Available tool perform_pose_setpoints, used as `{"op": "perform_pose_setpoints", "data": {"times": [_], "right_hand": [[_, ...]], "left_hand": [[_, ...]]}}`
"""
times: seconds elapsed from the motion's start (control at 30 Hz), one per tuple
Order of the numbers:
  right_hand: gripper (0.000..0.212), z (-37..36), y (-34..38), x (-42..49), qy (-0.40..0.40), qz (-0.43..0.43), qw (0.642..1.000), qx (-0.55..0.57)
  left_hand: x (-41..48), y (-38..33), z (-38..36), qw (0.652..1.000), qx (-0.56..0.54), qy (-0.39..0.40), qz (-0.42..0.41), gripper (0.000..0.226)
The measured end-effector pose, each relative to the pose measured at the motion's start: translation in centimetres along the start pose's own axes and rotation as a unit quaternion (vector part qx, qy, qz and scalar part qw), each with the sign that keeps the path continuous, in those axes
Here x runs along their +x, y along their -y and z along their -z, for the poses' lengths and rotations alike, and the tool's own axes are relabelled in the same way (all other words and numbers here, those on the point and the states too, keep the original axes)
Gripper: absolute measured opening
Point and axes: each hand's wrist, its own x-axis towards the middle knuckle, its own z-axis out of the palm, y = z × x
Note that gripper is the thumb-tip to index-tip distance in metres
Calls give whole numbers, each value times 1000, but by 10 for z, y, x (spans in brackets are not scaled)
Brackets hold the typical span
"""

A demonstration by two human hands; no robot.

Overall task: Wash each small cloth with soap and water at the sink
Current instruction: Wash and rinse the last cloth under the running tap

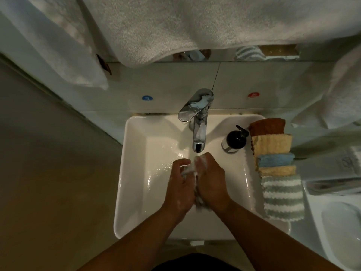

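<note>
- We see the left hand and right hand pressed together just in front of the faucet spout, both gripping one sudsy pale cloth over the sink.
- Just right of the faucet: a black soap dispenser.
- Further right of the faucet, we see folded cloths in a row: brown cloth, yellow cloth, blue cloth, tan cloth, striped cloth.

One wide-angle view is given, taken from head height above the left hand and right hand and aimed steeply downward and forward. The hands are caught near, just below the frame's middle, both forearms entering from the bottom edge. The sink is framed whole around them, the faucet beyond them, a hanging towel farthest beyond.
</note>
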Motion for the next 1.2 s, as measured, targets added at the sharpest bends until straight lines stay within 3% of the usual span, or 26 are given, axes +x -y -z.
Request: {"op": "perform_pose_setpoints", "data": {"times": [0.1, 0.23, 0.33, 0.4, 0.5, 0.63, 0.73, 0.83, 0.93, 1.03, 1.2], "right_hand": [[15, -1, -12, -7, 39, -19, 998, -48], [13, -9, -8, -30, 113, 23, 992, -42], [15, -6, 4, -22, 63, 71, 995, -31], [21, -3, -1, -9, 32, 31, 999, -15], [22, -6, -15, -4, 37, -32, 998, -45], [19, -11, -8, -26, 91, -23, 995, -36], [10, -8, 6, -22, 31, 40, 999, -16], [20, -4, 1, -4, 3, -9, 1000, -9], [26, -2, -6, -4, 36, -58, 997, -27], [20, -6, -1, -19, 61, -35, 997, -18], [15, -3, -3, -13, 13, 22, 1000, -11]], "left_hand": [[0, -4, 7, 999, -3, 6, -31, 34], [16, -2, 19, 996, 52, -64, -29, 35], [5, 1, 13, 1000, 26, -1, 0, 25], [-4, 0, 9, 999, 43, 33, -6, 22], [-4, -7, 10, 997, 55, 23, -41, 25], [15, -11, 20, 992, 102, -41, -56, 35], [7, -8, 15, 997, 79, 8, -10, 23], [-8, -5, 6, 997, 63, 45, -8, 26], [-1, -13, 9, 998, 54, -9, -40, 38], [15, -17, 16, 995, 73, -54, -45, 43], [3, -4, 6, 997, 69, 31, -5, 33]]}}
